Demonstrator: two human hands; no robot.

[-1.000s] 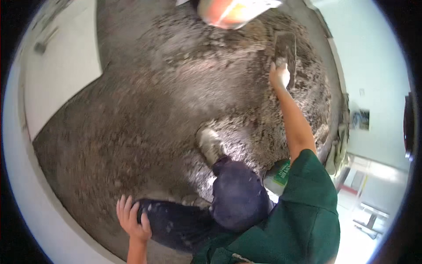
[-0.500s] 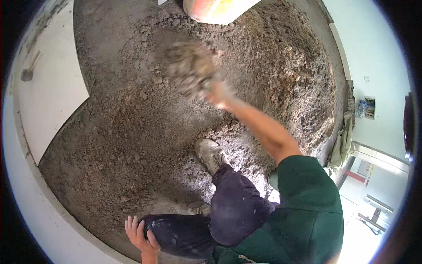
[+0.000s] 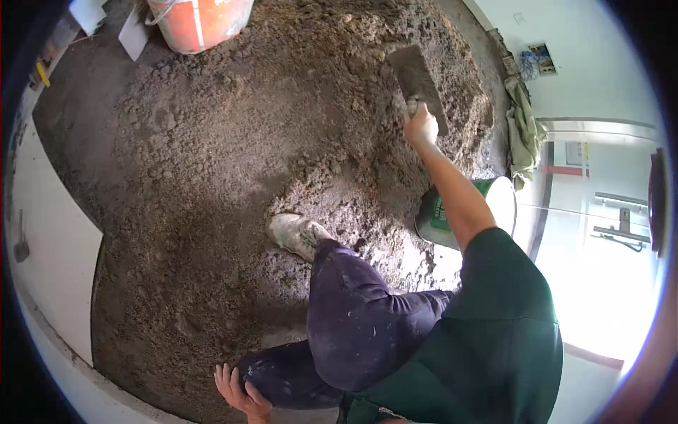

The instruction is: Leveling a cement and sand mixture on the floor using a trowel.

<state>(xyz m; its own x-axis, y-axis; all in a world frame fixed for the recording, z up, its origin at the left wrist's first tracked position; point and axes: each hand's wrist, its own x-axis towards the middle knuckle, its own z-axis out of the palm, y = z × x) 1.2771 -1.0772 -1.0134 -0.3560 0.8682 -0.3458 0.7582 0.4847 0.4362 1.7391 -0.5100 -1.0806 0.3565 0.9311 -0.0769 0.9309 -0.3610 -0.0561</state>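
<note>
A flat rectangular plastering trowel, its blade coated in grey mortar, is gripped by its handle in my right hand. The blade is over the heaped brown-grey mortar on the right, with my arm stretched out; whether it touches the heap I cannot tell. My left hand rests by my bent knee near the lower edge, fingers spread and holding nothing. Loose, crumbly mortar covers the floor around my shoe.
An orange bucket stands at the far left. Beside my right arm is a green-and-white bucket. Large pale tiles lie along the left wall, a mallet on them. A crumpled greenish sack lies by the right wall.
My right hand has swung right with the trowel; the clump of mortar on it is gone. The view has shifted, showing more of both buckets. My left hand stays by the knee.
</note>
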